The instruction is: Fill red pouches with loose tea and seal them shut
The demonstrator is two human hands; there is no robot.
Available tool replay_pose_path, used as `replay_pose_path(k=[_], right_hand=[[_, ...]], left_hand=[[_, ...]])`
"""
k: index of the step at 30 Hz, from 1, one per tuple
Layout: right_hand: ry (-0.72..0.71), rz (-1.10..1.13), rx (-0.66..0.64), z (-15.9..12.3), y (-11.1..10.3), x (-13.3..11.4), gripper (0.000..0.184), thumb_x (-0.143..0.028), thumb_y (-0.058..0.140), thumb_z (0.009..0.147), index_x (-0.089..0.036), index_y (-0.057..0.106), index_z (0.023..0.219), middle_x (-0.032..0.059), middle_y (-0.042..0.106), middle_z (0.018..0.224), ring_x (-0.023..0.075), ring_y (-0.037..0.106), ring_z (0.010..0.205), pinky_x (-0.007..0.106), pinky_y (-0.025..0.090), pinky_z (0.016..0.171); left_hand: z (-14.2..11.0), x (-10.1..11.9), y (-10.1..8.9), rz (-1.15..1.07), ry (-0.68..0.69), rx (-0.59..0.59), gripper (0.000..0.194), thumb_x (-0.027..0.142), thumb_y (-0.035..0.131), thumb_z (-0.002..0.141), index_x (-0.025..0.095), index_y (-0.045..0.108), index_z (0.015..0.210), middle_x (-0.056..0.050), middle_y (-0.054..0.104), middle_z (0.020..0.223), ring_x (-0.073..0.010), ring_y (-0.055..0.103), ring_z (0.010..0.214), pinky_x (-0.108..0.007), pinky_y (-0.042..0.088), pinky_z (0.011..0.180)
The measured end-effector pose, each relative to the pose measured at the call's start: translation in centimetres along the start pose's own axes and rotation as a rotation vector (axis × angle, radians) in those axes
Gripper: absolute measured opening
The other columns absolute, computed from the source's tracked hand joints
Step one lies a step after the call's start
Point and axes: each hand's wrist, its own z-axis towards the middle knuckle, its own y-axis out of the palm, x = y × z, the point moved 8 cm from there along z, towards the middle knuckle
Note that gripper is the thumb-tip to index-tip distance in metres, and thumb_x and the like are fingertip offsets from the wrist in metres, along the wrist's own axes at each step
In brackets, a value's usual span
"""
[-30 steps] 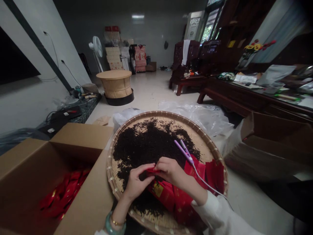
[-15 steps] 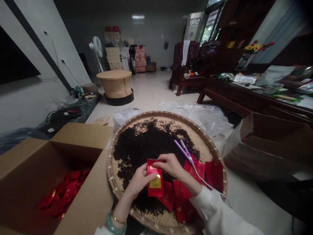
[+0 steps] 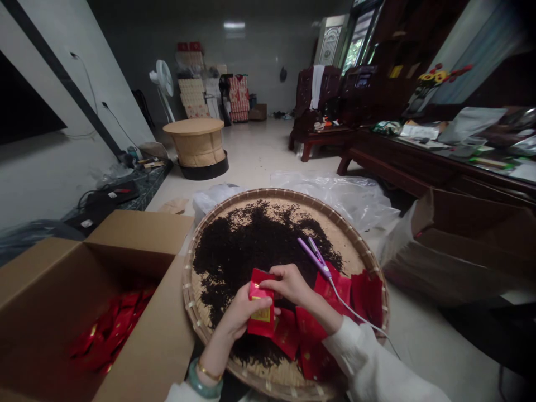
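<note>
A small red packet [image 3: 261, 326] with a yellow label is held upright over a round woven bamboo tray [image 3: 355, 237]. My left hand [image 3: 240, 310] is closed around its left side, thumb across the front. The fingers of my right hand [image 3: 288, 283] pinch the packet near its top edge. Dark loose tea leaves [image 3: 247, 243] cover much of the tray. Beyond my right hand lies a purple mini hair straightener [image 3: 314, 258] with a white cord. Several flat red packets [image 3: 316, 346] lie in the tray under and beside my right forearm.
At left stands an open cardboard box [image 3: 138, 340] with red packets [image 3: 113, 329] inside. Another open box [image 3: 464, 245] is at right. Clear plastic sheeting [image 3: 335, 192] lies behind the tray. A round wooden stand [image 3: 196, 145], a fan [image 3: 163, 81] and a dark wooden table [image 3: 419, 162] are farther back.
The packet has shifted slightly left and up with both hands on it, and it tilts a little. The straightener and the other packets stay in place.
</note>
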Motion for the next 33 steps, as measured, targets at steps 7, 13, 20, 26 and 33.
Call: replay_pose_path(k=[7, 13, 20, 26, 33], right_hand=[[-0.211, -0.357, 0.256, 1.0, -4.2, -0.5, 0.030, -0.042, 0.054, 0.086, -0.019, 0.067, 0.099, 0.0079, 0.070, 0.094, 0.0216, 0.064, 0.086, 0.032, 0.050, 0.078], [0.199, -1.041, 0.511, 1.4, -11.9, 6.2, 0.061, -0.039, 0.058, 0.084, -0.008, 0.044, 0.134, 0.0242, 0.052, 0.127, 0.0369, 0.052, 0.111, 0.046, 0.043, 0.087], [0.295, -0.895, 0.430, 2.1, -14.8, 12.2, 0.057, -0.029, 0.062, 0.079, -0.011, 0.047, 0.130, 0.0190, 0.061, 0.111, 0.0291, 0.060, 0.097, 0.035, 0.044, 0.081], [0.267, -0.780, 0.424, 2.7, -16.8, 12.2, 0.039, -0.022, 0.060, 0.076, -0.011, 0.059, 0.113, 0.0137, 0.068, 0.098, 0.0245, 0.064, 0.086, 0.031, 0.047, 0.075], [-0.013, -0.426, 0.144, 1.6, -11.6, 5.0, 0.050, -0.045, 0.051, 0.085, -0.014, 0.054, 0.124, 0.0102, 0.066, 0.114, 0.0242, 0.062, 0.098, 0.035, 0.048, 0.085]], left_hand=[[1.2, -1.0, -1.9, -0.050, -0.036, 0.156, 0.055, 0.025, 0.090, 0.045, 0.010, 0.063, 0.090, -0.015, 0.074, 0.091, -0.0236, 0.072, 0.060, -0.030, 0.057, 0.055], [1.8, -0.4, -4.0, -0.089, 0.016, 0.264, 0.048, 0.019, 0.089, 0.046, 0.010, 0.067, 0.088, -0.016, 0.073, 0.100, -0.0250, 0.073, 0.067, -0.029, 0.058, 0.056], [1.8, -0.4, -4.1, -0.100, 0.029, 0.275, 0.051, 0.020, 0.090, 0.044, 0.009, 0.066, 0.088, -0.017, 0.074, 0.095, -0.0248, 0.072, 0.066, -0.029, 0.058, 0.057], [1.7, -0.4, -4.2, -0.042, 0.033, 0.243, 0.051, 0.026, 0.089, 0.047, 0.010, 0.064, 0.088, -0.018, 0.074, 0.096, -0.0229, 0.071, 0.063, -0.030, 0.057, 0.054], [1.7, -0.2, -3.8, 0.001, 0.023, 0.257, 0.053, 0.027, 0.089, 0.045, 0.010, 0.063, 0.088, -0.017, 0.074, 0.092, -0.0232, 0.071, 0.062, -0.029, 0.055, 0.052]])
